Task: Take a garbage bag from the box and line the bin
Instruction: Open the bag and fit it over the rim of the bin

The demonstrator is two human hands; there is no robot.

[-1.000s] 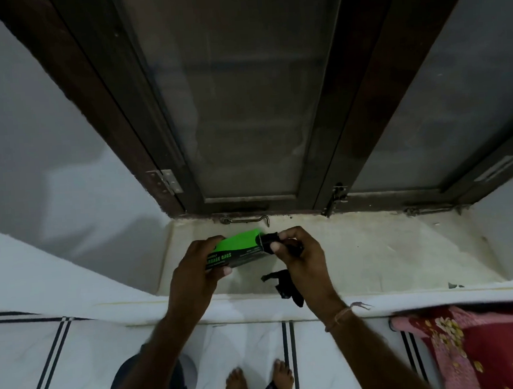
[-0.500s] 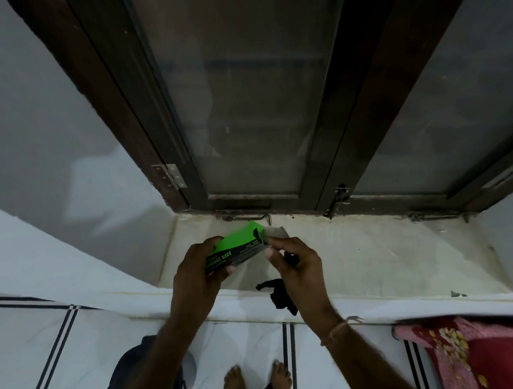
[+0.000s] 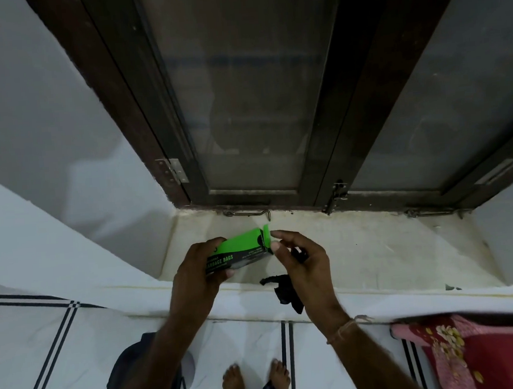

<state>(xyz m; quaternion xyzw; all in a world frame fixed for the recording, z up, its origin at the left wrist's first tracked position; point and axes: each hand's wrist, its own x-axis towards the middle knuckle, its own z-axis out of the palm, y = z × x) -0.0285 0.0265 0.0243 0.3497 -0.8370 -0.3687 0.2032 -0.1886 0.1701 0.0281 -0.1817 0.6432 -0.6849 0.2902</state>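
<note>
Garbage bag (image 3: 286,292): I see it as a crumpled black strip held in the right hand (image 3: 305,263). The lower fingers are curled over it against the palm, and its loose end dangles below the hand, in front of the sill's front edge. That hand's thumb and forefinger (image 3: 285,234) reach out to the open green end flap (image 3: 266,239) of the box, and the thumb tip touches the flap's lower edge. The box (image 3: 240,244) is green on top with a black printed side. The left hand (image 3: 199,277) grips it round its near end with the fingers curled about it, holding it roughly level above the pale window sill (image 3: 389,245). Lower in my view, what looks to be the bin (image 3: 122,370), dark and round, stands on the white tiled floor beside the bare feet (image 3: 232,384). The left forearm partly hides it. A red floral cloth (image 3: 479,358) lies at the right.
</note>
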